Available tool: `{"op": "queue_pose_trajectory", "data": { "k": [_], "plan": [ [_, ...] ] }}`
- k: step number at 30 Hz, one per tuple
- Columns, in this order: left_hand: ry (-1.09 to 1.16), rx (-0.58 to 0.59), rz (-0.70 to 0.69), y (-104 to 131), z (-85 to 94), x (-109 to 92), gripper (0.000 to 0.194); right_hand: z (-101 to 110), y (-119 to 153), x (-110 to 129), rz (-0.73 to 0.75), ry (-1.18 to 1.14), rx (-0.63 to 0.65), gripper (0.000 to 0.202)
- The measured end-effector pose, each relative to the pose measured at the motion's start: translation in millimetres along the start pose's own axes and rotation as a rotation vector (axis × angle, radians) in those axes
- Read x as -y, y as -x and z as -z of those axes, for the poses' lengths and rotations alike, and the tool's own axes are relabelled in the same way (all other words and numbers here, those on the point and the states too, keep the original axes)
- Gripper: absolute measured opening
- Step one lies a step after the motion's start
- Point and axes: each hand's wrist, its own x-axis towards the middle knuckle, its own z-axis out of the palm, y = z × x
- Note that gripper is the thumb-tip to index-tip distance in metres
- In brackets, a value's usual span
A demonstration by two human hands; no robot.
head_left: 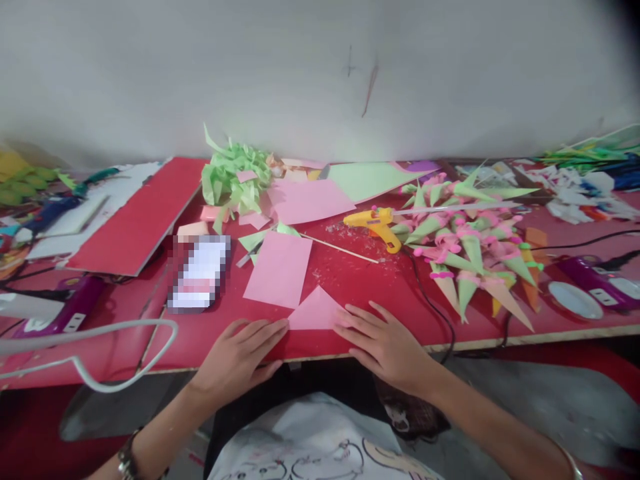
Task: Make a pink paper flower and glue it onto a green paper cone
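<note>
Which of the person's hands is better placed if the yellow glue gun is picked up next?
Probably the right hand: the yellow glue gun lies ahead of it, handle toward the person. The left hand is farther off, across the folded pink paper.

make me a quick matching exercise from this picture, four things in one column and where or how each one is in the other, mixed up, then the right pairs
Things:
1. glue gun
2. folded pink paper
3. round dish
4. heap of green strips

Places or states:
A. toward the right, beside a purple power strip
B. toward the back, beside the far end of the red board
C. yellow, its tip pointing left
D. between the left hand and the right hand

Right pairs: 1-C, 2-D, 3-A, 4-B
</note>
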Motion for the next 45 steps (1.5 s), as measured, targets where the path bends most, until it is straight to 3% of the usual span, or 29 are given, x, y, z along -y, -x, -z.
{"op": "queue_pose_trajectory", "data": {
  "k": [16,21,24,26,29,33,38,41,45],
  "plan": [
    [0.105,-0.045,0.047,2,4.0,8,0.032,15,34,-15,-0.185,0.039,-0.039,0.031],
    [0.132,-0.083,0.175,-24,5.3,0,0.021,13,11,-13,-0.241,-0.126,-0.125,0.03],
    [0.168,-0.107,0.299,-44,-1.7,-9,0.042,3,-9,-5,-0.32,-0.279,-0.204,0.053],
    [0.195,-0.102,0.324,-53,-6.5,-14,0.05,-4,-21,1,-0.339,-0.265,-0.205,0.057],
    [0.222,-0.083,0.32,-60,-8.5,-19,0.038,-8,-31,8,-0.355,-0.194,-0.2,0.044],
    [0.181,-0.154,0.358,-58,-5.1,-23,0.018,-7,-32,11,-0.336,-0.171,-0.238,0.038],
    [0.264,-0.178,0.183,-53,-3.6,-23,0.016,-1,-29,9,-0.218,-0.264,-0.252,0.037],
    [0.307,-0.215,0.065,-52,-3.9,-19,0.019,10,-26,6,-0.1,-0.316,-0.164,0.031],
    [0.452,-0.282,-0.036,-49,-0.8,-12,0.022,24,-22,-2,-0.026,-0.305,-0.01,0.052]
  ]
}}
